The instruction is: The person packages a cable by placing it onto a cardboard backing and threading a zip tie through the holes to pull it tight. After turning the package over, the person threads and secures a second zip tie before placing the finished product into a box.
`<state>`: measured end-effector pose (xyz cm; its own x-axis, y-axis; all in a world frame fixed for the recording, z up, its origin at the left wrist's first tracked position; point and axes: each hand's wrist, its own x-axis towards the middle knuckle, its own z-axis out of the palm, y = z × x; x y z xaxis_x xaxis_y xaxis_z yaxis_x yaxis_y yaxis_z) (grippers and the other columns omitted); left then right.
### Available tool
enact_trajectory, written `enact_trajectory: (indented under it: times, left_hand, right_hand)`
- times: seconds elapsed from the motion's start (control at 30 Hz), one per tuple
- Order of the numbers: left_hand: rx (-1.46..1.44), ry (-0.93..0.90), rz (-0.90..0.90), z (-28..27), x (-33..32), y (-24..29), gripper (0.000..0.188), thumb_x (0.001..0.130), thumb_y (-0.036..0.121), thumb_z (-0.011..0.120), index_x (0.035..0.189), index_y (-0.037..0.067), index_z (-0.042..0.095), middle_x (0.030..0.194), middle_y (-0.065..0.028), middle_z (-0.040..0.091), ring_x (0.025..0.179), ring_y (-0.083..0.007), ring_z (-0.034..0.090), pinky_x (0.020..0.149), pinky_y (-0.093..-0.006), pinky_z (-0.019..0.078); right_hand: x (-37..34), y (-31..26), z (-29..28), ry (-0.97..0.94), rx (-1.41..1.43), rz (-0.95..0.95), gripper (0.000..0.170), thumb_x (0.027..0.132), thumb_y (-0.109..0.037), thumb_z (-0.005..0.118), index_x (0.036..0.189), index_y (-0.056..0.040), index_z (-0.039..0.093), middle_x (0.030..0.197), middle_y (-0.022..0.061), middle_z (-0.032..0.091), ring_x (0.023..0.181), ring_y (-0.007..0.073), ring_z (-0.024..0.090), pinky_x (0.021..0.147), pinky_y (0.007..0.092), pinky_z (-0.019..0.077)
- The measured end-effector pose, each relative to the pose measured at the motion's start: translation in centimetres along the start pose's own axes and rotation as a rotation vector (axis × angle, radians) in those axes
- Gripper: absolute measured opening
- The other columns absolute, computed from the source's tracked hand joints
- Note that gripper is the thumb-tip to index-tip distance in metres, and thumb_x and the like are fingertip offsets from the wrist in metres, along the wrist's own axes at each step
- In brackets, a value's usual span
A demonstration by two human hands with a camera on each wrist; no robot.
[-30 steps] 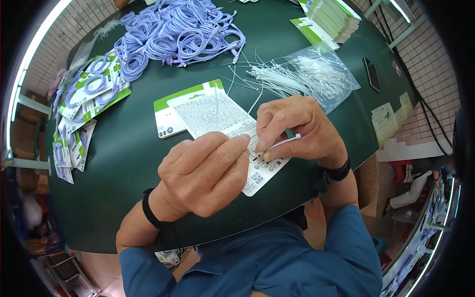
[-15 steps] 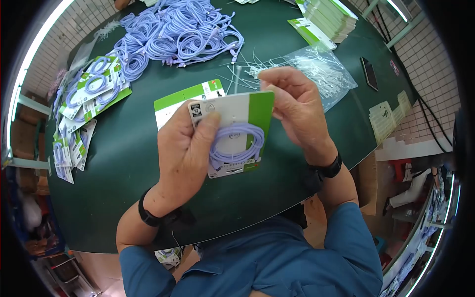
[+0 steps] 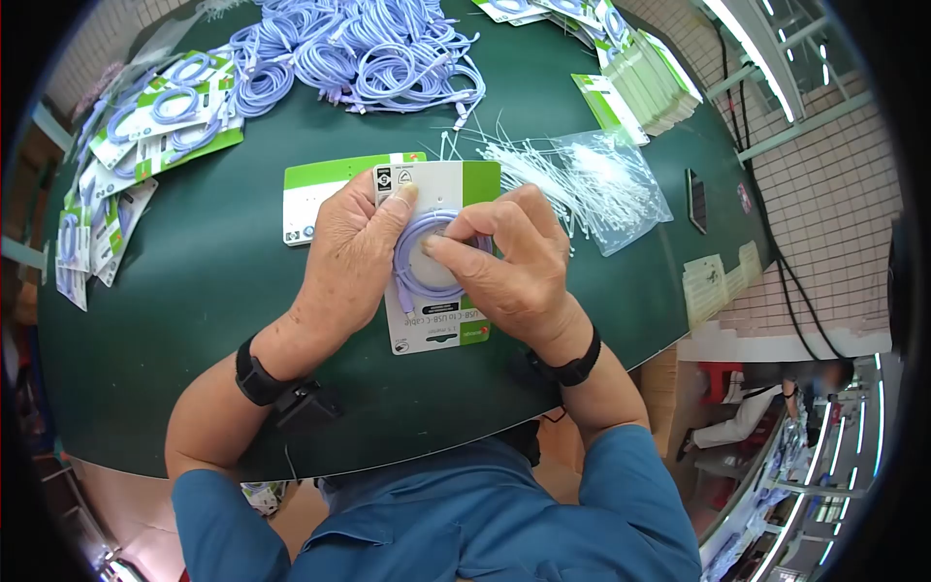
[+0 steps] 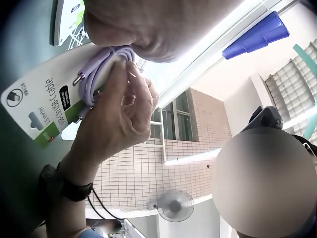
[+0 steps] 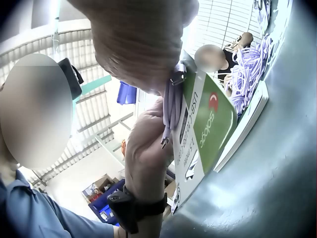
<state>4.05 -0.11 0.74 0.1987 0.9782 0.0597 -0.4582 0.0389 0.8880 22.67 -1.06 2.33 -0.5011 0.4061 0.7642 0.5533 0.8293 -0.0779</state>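
My left hand [image 3: 339, 252] grips the left side of a white and green USB-C cable card [image 3: 444, 181], thumb on its front face. A coiled lilac cable [image 3: 400, 257] lies against this card, and one plug hangs at its lower left. My right hand [image 3: 524, 262] has its thumb and index fingertip together at the inner edge of the coil. In the left wrist view the right fingertips meet at the cable [image 4: 89, 84], beside the printed card face [image 4: 47, 96]. The right wrist view shows the card [image 5: 213, 121] edge-on, with the right hand hiding part of the coil.
Another card [image 3: 301, 209] lies behind the left hand. A heap of lilac cables [image 3: 369, 48] stands at the back, finished-looking cable cards [image 3: 175, 107] at left. White cable ties [image 3: 543, 179] spill from a clear bag [image 3: 630, 209]; a card stack [image 3: 655, 82] and phone [image 3: 696, 201] are at right.
The card has turned from its text-covered back to the front with the cable. My right hand, earlier holding a cable tie, has moved from the card's far right edge onto the coil.
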Motion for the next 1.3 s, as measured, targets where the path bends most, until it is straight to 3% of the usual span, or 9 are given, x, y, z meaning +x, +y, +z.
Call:
enact_trajectory:
  times: [0.27,0.4,0.5,0.6,0.77,0.87,1.3]
  left_hand:
    - [0.126,-0.096,0.066,-0.1,-0.9,0.9,0.022,0.107,0.013,0.056,0.121,-0.003,0.062,0.104,-0.0066,0.072,0.090,-0.0094,0.066,0.078,-0.0261,0.0554]
    - [0.401,-0.156,0.199,0.4,-1.5,1.7,0.025,0.104,0.012,0.062,0.123,-0.004,0.061,0.107,-0.0085,0.072,0.094,-0.0116,0.067,0.081,-0.0280,0.0556]
    - [0.354,-0.181,0.180,-0.1,-1.2,1.7,0.029,0.100,0.011,0.067,0.125,-0.004,0.061,0.110,-0.0104,0.072,0.098,-0.0136,0.068,0.085,-0.0294,0.0559]
    - [0.294,-0.160,0.142,0.2,-1.2,1.6,0.028,0.101,0.009,0.066,0.126,-0.003,0.060,0.113,-0.0106,0.072,0.100,-0.0135,0.068,0.086,-0.0294,0.0561]
    - [0.144,-0.094,0.069,0.3,-1.2,1.3,0.029,0.102,0.007,0.064,0.129,-0.003,0.059,0.118,-0.0116,0.072,0.102,-0.0135,0.069,0.089,-0.0295,0.0569]
    - [0.081,-0.083,0.046,0.0,-0.8,1.3,0.030,0.102,0.007,0.064,0.130,-0.002,0.058,0.119,-0.0116,0.072,0.103,-0.0137,0.069,0.090,-0.0296,0.0573]
    - [0.078,-0.044,0.043,-0.6,-0.7,0.9,0.034,0.101,0.007,0.067,0.132,-0.003,0.058,0.122,-0.0126,0.072,0.104,-0.0143,0.070,0.092,-0.0303,0.0567]
  right_hand:
    - [0.2,0.0,0.2,0.163,-0.031,0.017,0.029,0.073,0.003,0.084,0.096,-0.0120,0.074,0.093,0.0019,0.065,0.078,0.0211,0.056,0.064,0.0325,0.0449]
    - [0.0,-0.1,-0.1,0.219,-0.040,0.043,0.028,0.074,0.003,0.084,0.095,-0.0112,0.072,0.097,0.0034,0.066,0.079,0.0218,0.057,0.065,0.0333,0.0450]
    - [0.0,0.2,0.0,0.223,-0.045,0.043,0.027,0.074,0.003,0.083,0.094,-0.0108,0.072,0.099,0.0041,0.066,0.079,0.0221,0.057,0.066,0.0337,0.0454]
    - [-0.1,0.9,0.7,0.251,-0.080,-0.070,0.028,0.062,-0.007,0.078,0.089,-0.0078,0.071,0.094,0.0017,0.066,0.077,0.0213,0.055,0.063,0.0328,0.0459]
    - [-0.4,0.2,0.1,0.267,-0.073,-0.066,0.026,0.062,-0.011,0.075,0.087,-0.0077,0.070,0.096,0.0020,0.068,0.078,0.0208,0.057,0.066,0.0331,0.0461]
    - [-0.8,-1.0,-0.1,0.173,0.071,-0.068,0.029,0.070,0.001,0.085,0.095,-0.0085,0.072,0.103,0.0025,0.070,0.083,0.0214,0.062,0.071,0.0351,0.0512]
    - [-1.6,-1.0,0.8,0.208,0.328,0.016,0.028,0.080,-0.001,0.082,0.100,-0.0079,0.063,0.103,0.0068,0.072,0.078,0.0217,0.068,0.069,0.0336,0.0531]
